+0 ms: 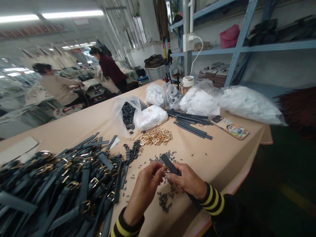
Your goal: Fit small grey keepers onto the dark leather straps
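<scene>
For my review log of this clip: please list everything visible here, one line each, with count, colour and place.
table: one, tan, fills the middle
straps with buckles: large heap, dark blue-grey with gold buckles, left foreground
gold buckles: loose pile, table centre
small dark loops: scattered, near the hands
bag of dark rings: one, clear plastic, behind the buckles
white bags: several, far table edge
plain straps: a few, dark, beside the phone
phone: one, patterned case, right of table
shelving: blue-grey, right rear
two people: at benches, left rear
left hand: pinching at the strap end
right hand: grip on one dark strap
</scene>
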Available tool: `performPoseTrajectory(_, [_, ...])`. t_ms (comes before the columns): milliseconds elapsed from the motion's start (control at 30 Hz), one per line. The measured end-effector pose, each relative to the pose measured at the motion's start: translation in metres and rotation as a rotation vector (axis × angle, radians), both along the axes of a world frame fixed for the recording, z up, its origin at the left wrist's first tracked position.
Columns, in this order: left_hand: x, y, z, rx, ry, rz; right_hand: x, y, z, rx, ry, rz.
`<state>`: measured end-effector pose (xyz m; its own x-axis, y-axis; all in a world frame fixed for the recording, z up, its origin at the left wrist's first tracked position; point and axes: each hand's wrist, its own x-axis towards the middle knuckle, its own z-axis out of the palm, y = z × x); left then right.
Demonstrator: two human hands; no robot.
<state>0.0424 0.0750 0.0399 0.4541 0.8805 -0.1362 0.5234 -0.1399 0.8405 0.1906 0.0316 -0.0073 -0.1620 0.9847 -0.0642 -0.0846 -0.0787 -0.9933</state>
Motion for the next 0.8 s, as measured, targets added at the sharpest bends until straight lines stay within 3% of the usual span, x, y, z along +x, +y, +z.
performPoseTrajectory(100, [-0.006,-0.014,0.001,0.009,-0.039,0.036,-0.009,-0.006,0.002,0.036,0.004,0.017])
performPoseTrajectory(333, [-0.015,-0.038,0.003,-0.141,-0.347,0.091,-0.011,-0.026,0.008,0.003,-0.027,0.15])
performPoseTrajectory(533, [-0.024,-0.047,0.009,-0.111,-0.332,0.155,-0.011,-0.036,0.006,-0.066,0.082,0.135])
performPoseTrajectory(633, [-0.025,-0.049,0.014,-0.07,-0.312,0.166,-0.011,-0.04,0.002,-0.028,0.109,0.117])
performPoseTrajectory(800, [-0.028,-0.046,0.014,-0.046,-0.331,0.253,-0.007,-0.043,-0.003,0.013,0.214,0.234])
